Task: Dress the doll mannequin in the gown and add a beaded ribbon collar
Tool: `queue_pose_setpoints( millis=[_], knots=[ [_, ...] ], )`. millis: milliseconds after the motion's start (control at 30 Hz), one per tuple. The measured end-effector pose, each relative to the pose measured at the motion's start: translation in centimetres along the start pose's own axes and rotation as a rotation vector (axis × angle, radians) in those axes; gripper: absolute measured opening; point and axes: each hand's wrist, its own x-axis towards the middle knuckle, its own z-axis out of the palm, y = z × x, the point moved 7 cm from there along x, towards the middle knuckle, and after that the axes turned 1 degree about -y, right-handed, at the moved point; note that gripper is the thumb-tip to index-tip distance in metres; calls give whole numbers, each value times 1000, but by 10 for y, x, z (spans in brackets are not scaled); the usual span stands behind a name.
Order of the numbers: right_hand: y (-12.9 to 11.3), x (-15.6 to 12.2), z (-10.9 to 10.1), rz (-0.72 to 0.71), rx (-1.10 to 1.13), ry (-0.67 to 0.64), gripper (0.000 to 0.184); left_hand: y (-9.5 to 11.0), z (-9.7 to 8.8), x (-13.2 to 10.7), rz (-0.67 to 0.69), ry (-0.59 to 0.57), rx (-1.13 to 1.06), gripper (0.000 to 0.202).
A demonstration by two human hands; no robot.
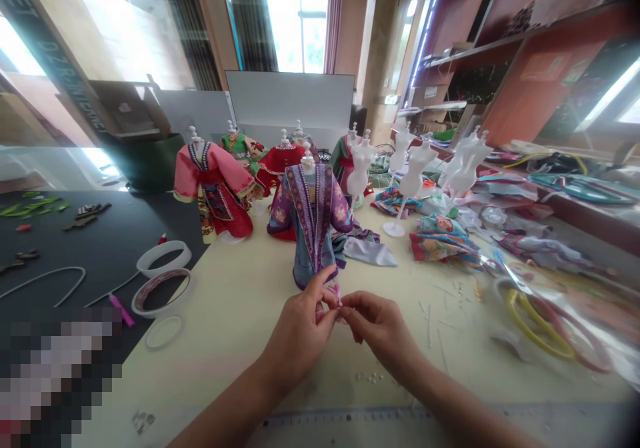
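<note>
At the middle of the table my left hand (pixel 304 318) and my right hand (pixel 376 318) meet, thumbs and fingers pinched together. Between their fingertips is a small pink ribbon-like strip (pixel 338 293), partly covered by the fingers. Both hands are closed on it. Just beyond them stands a miniature mannequin in a purple and blue-grey robe (pixel 313 225) with patterned sleeves and bead-like white trim down the front. Small pale beads (pixel 369 377) lie on the table below my right hand.
Several dressed mannequins, one in a pink robe (pixel 215 181), stand behind. Bare white mannequins (pixel 417 168) are at the right, near folded fabric (pixel 443 238) and scissors (pixel 540 308). Tape rolls (pixel 163 295) lie left. A ruler (pixel 350 419) runs along the front.
</note>
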Motion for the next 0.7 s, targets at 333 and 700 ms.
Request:
queue_pose_setpoints(
  millis=[333,700],
  knots=[
    [-14,-4,-3,-215,-232,77,12,2,-5,0,-1,67,-1,50],
    [-19,-5,-3,-180,-128,59,13,3,-5,-1,8,70,5,49]
  ],
)
